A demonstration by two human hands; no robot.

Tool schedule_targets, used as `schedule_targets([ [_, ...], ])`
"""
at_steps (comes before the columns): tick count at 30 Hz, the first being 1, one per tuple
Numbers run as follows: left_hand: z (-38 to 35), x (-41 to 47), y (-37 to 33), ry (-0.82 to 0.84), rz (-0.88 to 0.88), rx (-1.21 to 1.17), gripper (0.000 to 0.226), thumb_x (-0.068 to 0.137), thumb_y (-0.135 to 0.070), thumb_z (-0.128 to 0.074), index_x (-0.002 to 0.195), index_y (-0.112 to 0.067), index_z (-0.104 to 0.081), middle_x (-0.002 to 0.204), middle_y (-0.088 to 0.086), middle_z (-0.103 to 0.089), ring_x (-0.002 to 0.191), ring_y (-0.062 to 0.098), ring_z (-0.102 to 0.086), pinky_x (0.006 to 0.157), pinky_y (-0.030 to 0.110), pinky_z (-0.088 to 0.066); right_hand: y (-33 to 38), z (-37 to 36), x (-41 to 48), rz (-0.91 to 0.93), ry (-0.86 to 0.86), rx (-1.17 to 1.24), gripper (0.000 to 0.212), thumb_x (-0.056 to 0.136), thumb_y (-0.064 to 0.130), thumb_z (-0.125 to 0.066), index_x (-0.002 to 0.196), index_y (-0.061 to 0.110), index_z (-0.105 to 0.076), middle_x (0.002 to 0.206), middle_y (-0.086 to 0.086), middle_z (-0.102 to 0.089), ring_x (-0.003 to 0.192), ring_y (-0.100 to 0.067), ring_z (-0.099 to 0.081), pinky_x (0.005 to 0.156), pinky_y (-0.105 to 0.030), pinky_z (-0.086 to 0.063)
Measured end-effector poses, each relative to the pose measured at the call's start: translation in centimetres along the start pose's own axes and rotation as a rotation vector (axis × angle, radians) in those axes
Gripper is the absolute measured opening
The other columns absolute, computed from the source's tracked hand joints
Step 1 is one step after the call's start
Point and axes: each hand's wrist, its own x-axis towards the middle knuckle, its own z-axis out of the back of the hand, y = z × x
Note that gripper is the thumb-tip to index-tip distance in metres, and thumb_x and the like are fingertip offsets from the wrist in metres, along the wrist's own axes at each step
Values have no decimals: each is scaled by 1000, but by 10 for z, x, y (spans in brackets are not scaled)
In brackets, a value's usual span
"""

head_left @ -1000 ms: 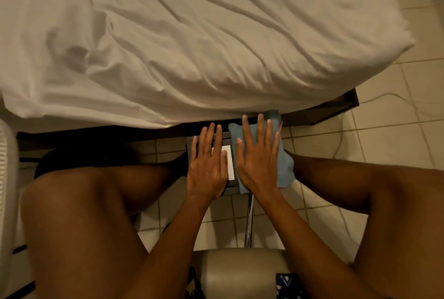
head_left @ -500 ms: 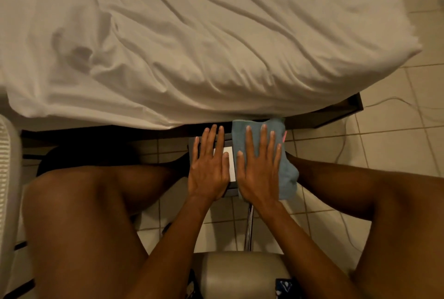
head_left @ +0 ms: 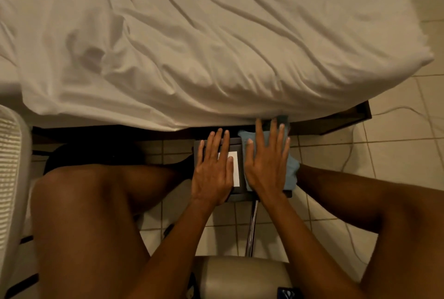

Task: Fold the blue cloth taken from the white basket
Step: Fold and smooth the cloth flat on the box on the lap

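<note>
Blue cloth (head_left: 292, 171) lies under the flat, spread right hand (head_left: 266, 166) on a small dark stand (head_left: 236, 194), overhanging its right edge; left hand (head_left: 212, 173) rests flat alongside, white bedsheet (head_left: 192, 46) close ahead.

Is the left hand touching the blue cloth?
No, the left hand lies flat beside the blue cloth, under the right hand.

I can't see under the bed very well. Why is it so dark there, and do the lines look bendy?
Head view: warm, dim light; the white bedsheet overhangs and shadows the gap beneath. The wide lens bows the floor tiles near the edges. The right hand on the blue cloth looks slightly soft.
</note>
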Motion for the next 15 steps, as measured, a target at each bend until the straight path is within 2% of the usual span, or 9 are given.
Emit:
schedule_targets([
  [4,-2,0,-1,-28,7,-15,60,104,-33,-24,158,-15,-6,167,4,-2,155,16,2,125,42,-7,13,-6,-47,-17,-22,-70,63,104,42,-26,160,19,-9,168,-14,-1,155,-30,0,125,-53,-9],
  [8,-3,2,1,-47,-9,-31,59,104,-33,-21,158,-13,-9,167,4,-6,155,16,0,125,41,-8,15,-7,-24,-9,-22,-31,61,104,43,-20,160,20,-10,168,-14,-1,155,-30,1,125,-52,-8],
  [13,-7,-13,10,-126,171,-235,58,103,-31,-21,158,-12,-12,167,4,-9,155,16,-4,125,44,-12,8,-10,-27,35,-27,-24,60,104,44,-19,160,24,-8,168,-10,2,155,-28,4,125,-51,-5],
  [15,-6,-16,18,-126,144,-279,59,103,-30,-21,157,-11,-10,167,4,-7,155,15,-2,125,44,-14,10,-11,-23,20,-27,-28,61,105,43,-22,160,23,-7,168,-12,2,155,-29,4,125,-53,-6],
])
